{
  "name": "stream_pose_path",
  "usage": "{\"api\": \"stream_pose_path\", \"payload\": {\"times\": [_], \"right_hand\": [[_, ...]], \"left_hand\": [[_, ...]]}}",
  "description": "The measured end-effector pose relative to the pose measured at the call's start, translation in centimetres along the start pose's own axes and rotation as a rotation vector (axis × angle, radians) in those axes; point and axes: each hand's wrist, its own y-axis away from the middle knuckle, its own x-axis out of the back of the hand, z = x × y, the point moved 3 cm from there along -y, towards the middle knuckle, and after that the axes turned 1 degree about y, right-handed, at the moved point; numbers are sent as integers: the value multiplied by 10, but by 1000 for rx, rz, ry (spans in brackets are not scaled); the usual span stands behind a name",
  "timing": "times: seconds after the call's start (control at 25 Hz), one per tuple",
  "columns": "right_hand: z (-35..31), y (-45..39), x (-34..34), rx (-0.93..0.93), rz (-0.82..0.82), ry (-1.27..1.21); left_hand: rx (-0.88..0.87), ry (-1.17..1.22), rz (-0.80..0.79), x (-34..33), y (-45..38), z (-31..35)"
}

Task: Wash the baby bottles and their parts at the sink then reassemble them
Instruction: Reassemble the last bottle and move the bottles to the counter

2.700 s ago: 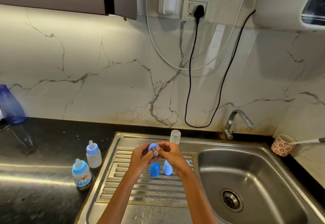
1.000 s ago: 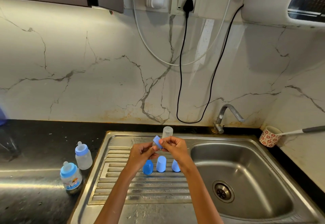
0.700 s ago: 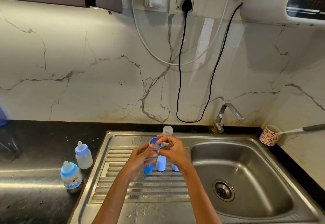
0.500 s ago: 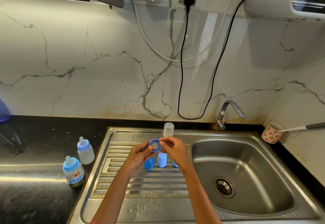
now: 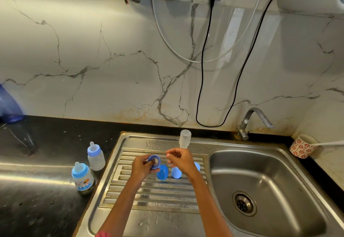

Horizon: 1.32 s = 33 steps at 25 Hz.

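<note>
blue collar ring (image 5: 154, 161) gripped in left hand (image 5: 142, 166), right hand (image 5: 181, 160) just beside

Left arm: bare forearm rises from the bottom edge, angled up and right; a bit of red sleeve shows at the frame's lower edge.
Left hand (image 5: 142, 166): back toward the camera, fingers curled round a small blue ring (image 5: 155, 161), thumb pressed at its centre.
Right arm: bare forearm rises from the bottom edge, angled up and left.
Right hand (image 5: 181, 160): back toward the camera, fingers loosely curled, thumb and forefinger tips brought close together; whether they pinch anything cannot be told.
Spacing: hands side by side, a small gap between them, not touching.
</note>
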Motion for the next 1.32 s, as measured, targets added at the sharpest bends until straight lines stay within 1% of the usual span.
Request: {"api": "stream_pose_path", "payload": {"times": [0.04,0.12,0.2,0.24,0.32,0.4,0.52,0.56,0.64,0.72,0.76,0.84,0.92,0.96,1.0,1.04,1.08,1.12,1.16,1.2,1.28,1.32], "right_hand": [[3,-6,3,-19,53,-9],[8,-20,11,-46,185,59],[11,-39,19,-56,283,219],[13,-50,23,-61,298,321],[13,-75,32,-70,291,510],[19,-105,43,-121,252,648],[44,-136,50,-232,102,808],[54,-140,48,-231,57,863],[63,-144,42,-147,53,956],[47,-144,46,-105,124,928],[34,-142,58,-110,194,820],[3,-127,95,-112,355,479],[-7,-91,142,-29,514,0],[5,-66,161,-76,578,-190],[27,-41,172,-184,578,-230],[49,-16,179,-320,611,-196],[70,9,181,-554,586,45],[88,26,187,-640,547,284],[95,39,193,-718,600,421],[89,48,200,-727,615,530],[62,56,198,-572,587,441],[53,59,196,-550,607,451]], "left_hand": [[10,38,19,3,-4,2],[45,141,30,7,-13,6],[122,272,12,11,-21,9],[170,340,1,12,-25,9],[223,414,-24,13,-31,6],[231,417,-43,13,-36,0],[248,415,-77,12,-37,-6],[261,414,-76,13,-39,-8],[283,438,-60,18,-43,-11],[285,505,-44,25,-49,-12],[283,551,-40,25,-51,-10],[301,653,-36,22,-55,-5],[321,679,-41,11,-54,-1],[315,642,-44,5,-52,0],[302,584,-50,-1,-50,1],[285,535,-55,-6,-47,1],[273,499,-59,-10,-43,1],[266,490,-62,-14,-39,1],[261,496,-77,-16,-35,2],[266,520,-108,-20,-29,5],[295,560,-153,-29,-15,7],[303,576,-168,-34,-8,8]]}}
